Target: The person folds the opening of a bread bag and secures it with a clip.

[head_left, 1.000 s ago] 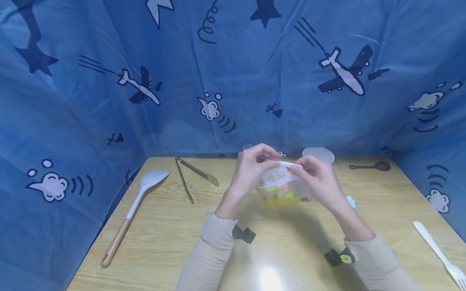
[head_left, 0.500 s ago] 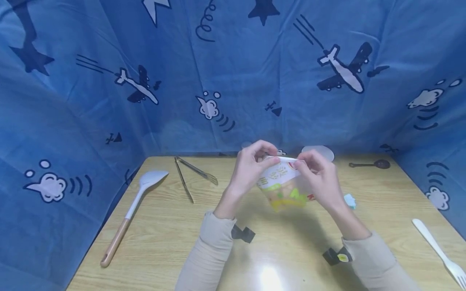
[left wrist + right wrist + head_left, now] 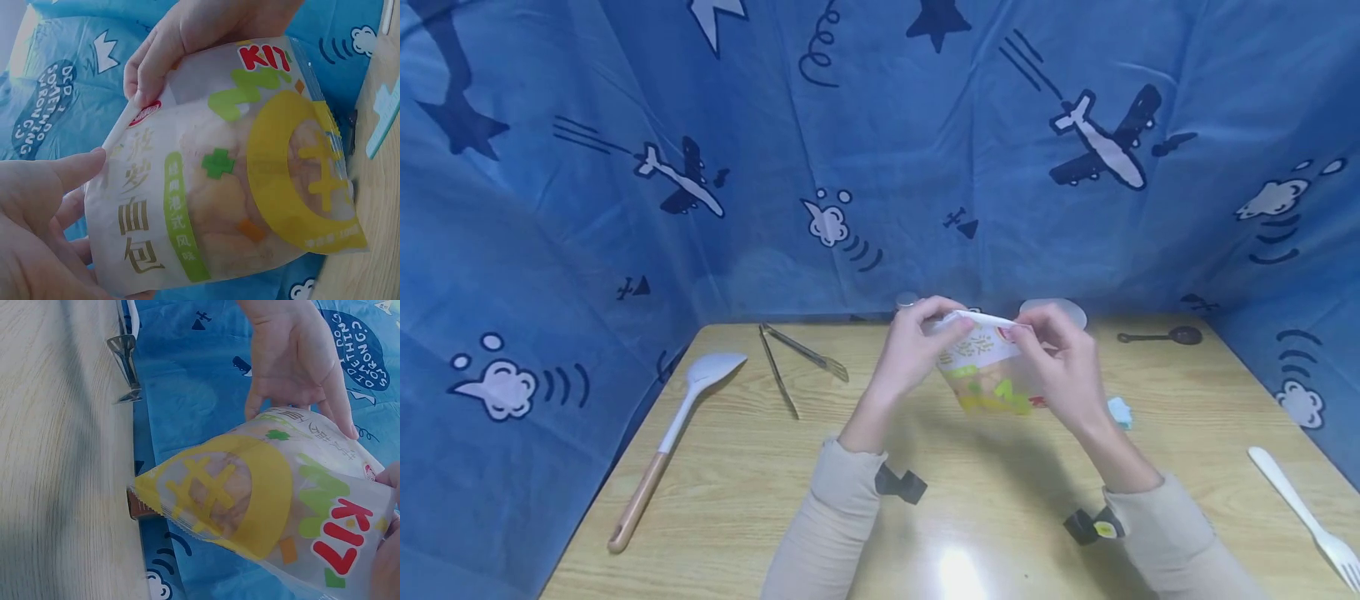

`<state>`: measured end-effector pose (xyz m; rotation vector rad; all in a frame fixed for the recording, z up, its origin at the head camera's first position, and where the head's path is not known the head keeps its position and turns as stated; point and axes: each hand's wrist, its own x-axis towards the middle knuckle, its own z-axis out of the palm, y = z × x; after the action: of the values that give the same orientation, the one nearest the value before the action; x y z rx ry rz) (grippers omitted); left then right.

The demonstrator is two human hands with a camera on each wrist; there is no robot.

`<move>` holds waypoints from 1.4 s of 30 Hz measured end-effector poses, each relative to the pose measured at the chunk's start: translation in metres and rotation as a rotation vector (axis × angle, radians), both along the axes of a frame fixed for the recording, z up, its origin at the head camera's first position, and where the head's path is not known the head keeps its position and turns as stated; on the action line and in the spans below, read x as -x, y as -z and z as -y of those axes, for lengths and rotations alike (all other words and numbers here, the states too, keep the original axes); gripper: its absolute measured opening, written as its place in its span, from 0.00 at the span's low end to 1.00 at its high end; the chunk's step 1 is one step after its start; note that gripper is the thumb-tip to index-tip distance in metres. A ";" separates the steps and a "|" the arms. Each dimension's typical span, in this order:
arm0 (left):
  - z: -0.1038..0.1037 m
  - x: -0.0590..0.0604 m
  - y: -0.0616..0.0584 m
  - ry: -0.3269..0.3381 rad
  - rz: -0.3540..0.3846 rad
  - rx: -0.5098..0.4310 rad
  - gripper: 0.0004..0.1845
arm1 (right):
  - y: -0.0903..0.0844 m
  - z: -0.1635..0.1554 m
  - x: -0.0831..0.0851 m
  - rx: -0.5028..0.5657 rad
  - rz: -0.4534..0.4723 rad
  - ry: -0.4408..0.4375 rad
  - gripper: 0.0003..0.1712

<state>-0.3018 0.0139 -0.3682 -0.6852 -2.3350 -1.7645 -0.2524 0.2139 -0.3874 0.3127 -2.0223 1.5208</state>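
both hands [image 3: 985, 354] pinching snack bag [image 3: 988, 375], above table [image 3: 737, 467]

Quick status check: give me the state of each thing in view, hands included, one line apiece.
Snack bag: held off the table, top edge pinched by both hands; whether sealed I cannot tell.
Left hand: pinches the bag's top left.
Right hand: pinches the bag's top right.
Tongs: lying on the table, arms spread.
White spatula: lying flat, untouched.
White fork: lying flat, untouched.
Dark spoon: lying flat, untouched.
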 end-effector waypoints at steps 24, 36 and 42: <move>-0.005 0.004 -0.010 -0.104 -0.071 -0.048 0.08 | -0.012 -0.004 -0.005 -0.526 0.032 0.235 0.04; -0.002 0.002 0.007 -0.104 -0.040 -0.002 0.07 | -0.004 -0.017 -0.007 -0.533 0.217 0.031 0.03; 0.002 0.004 0.004 -0.129 -0.076 -0.018 0.07 | -0.013 -0.037 0.000 -0.496 0.233 -0.073 0.12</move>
<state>-0.3057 0.0116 -0.3722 -0.5740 -2.2569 -1.6722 -0.2525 0.2505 -0.3740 0.4209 -2.5911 1.1154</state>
